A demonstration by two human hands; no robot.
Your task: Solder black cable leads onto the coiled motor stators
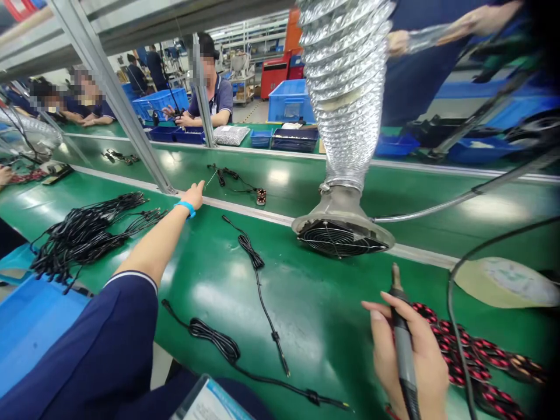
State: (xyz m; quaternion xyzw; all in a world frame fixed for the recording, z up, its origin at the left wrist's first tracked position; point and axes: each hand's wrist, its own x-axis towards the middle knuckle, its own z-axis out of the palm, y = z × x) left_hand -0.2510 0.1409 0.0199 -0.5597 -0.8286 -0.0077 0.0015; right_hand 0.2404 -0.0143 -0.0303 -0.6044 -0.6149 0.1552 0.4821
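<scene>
While it reaches left of the fan (338,240), the left hand (194,195) pinches thin wire (211,178). The right hand (427,360) clasps a soldering iron (403,341).

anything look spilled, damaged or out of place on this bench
Nothing looks spilled or visibly damaged. The untidiest spot is the black cable pile at the left, its strands heaped across one another, while two coiled cables lie apart on the green bench.

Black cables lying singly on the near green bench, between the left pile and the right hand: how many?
2: the farther cable, closer to the pale rail, and the nearer cable, below it in the view. Both show end to end.
</scene>
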